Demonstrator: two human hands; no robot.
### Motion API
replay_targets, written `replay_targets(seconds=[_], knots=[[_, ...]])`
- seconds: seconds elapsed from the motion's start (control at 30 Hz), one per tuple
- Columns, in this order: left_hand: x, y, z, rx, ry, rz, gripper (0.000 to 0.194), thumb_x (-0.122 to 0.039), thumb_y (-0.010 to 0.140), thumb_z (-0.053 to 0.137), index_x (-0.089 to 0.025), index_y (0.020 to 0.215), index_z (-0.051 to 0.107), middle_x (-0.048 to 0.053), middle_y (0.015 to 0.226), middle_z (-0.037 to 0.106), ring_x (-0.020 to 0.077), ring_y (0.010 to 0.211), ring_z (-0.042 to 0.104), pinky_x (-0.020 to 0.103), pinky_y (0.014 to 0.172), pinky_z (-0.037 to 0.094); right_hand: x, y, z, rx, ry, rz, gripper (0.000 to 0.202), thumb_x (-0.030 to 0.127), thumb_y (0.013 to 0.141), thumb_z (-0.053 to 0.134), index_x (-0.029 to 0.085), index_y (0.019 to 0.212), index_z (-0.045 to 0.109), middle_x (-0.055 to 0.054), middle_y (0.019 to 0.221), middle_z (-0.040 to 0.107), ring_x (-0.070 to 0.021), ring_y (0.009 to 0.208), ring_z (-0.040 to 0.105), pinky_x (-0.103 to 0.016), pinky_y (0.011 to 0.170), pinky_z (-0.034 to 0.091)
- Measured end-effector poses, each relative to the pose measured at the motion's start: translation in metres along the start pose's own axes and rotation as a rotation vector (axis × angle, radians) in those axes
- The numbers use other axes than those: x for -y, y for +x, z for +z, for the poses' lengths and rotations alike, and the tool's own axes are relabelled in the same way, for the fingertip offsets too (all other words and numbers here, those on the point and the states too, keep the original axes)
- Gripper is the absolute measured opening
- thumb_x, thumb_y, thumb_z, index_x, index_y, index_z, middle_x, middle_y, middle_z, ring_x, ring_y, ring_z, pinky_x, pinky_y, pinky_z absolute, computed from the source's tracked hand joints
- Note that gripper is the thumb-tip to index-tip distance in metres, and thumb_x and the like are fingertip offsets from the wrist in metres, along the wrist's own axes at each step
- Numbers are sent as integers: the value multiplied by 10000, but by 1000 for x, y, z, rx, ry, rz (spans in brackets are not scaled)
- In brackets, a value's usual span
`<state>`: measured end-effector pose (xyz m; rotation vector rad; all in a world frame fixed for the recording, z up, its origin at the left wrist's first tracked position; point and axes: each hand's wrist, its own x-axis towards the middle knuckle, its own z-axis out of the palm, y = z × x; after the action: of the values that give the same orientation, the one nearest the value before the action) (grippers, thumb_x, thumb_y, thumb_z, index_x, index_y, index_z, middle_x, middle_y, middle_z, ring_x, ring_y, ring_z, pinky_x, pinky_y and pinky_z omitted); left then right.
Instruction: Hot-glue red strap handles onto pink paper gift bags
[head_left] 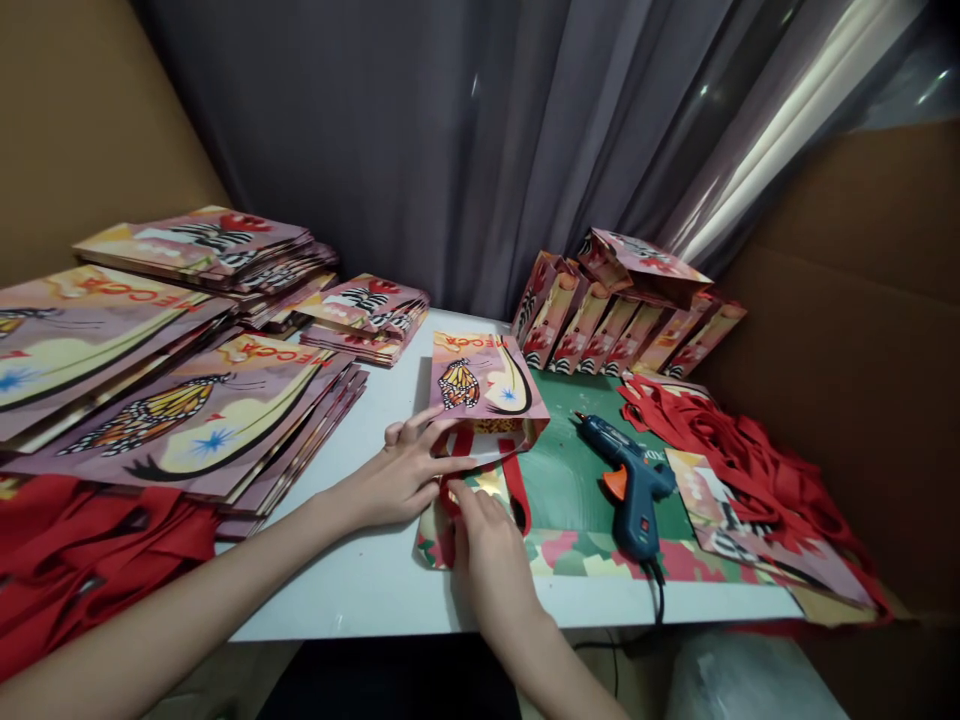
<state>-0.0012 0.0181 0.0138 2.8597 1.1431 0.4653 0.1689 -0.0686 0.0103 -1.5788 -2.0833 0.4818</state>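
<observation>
A small paper gift bag [487, 375] with a monarch butterfly print lies on its side at the middle of the table, its mouth facing me. My left hand [405, 465] steadies the bag at the left of its mouth, fingers parted around the rim. Close by, my right hand [491, 540] is closed, pinching the red ribbon handle [452, 495] that comes out of the mouth. Another stretch of red ribbon [517, 490] loops down on the right. The bag's inside is mostly hidden. To the right, a dark blue glue gun [626, 480] with an orange trigger rests on a green mat [570, 450].
Flat bags lie stacked at left [217, 420], with red ribbons [97, 560] before them. Several opened bags [600, 320] stand at the back right. More red ribbons [750, 470] are heaped at right over a flat bag [697, 490]. Cardboard [847, 330] walls the right side.
</observation>
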Motion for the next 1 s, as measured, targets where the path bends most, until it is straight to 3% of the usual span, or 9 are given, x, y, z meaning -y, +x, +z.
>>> replay_targets(seconds=[0.1,0.23,0.37,0.77,0.9,1.0], knots=[[0,0,0,1,5,-2,639,-119,818,491,-475,1345,550,68,1512,259,435,1395,235,567,956,397,-3,-3,-7,-8,79,-6,470,35,847,446,188,1248,637,-106,1072,718,-249,990,663,-377,883,516],[-2,0,0,-22,0,6,603,-120,820,486,-452,1313,590,53,1545,239,432,1397,234,545,949,399,-7,-9,-14,19,34,25,472,32,799,466,132,1219,658,-128,1077,729,-272,967,677,-405,889,512],[-2,0,0,-39,-9,-8,600,-124,819,497,-461,1306,591,25,1550,241,410,1402,242,519,951,404,-5,-14,-11,71,-15,22,524,39,813,456,96,1310,611,-152,1104,725,-297,980,676,-430,890,503],[-2,-1,1,-17,-3,-28,602,-162,840,491,-484,1346,548,35,1540,226,435,1390,238,549,969,404,-3,-27,-9,83,-3,7,490,62,834,445,114,1286,625,-150,1044,724,-299,967,667,-438,886,506],[-2,-2,2,-7,3,-32,633,-157,826,506,-496,1360,527,27,1542,219,429,1397,230,550,967,404,-5,-27,-13,9,-43,-18,448,115,890,444,204,1291,624,-136,1061,701,-292,954,655,-432,853,529],[-2,-3,4,-11,3,-26,632,-154,824,503,-480,1365,531,29,1545,235,425,1398,232,541,969,409,-16,-18,-19,-122,-80,-14,395,226,971,395,190,1300,611,-156,1191,651,-291,1077,611,-466,929,504]])
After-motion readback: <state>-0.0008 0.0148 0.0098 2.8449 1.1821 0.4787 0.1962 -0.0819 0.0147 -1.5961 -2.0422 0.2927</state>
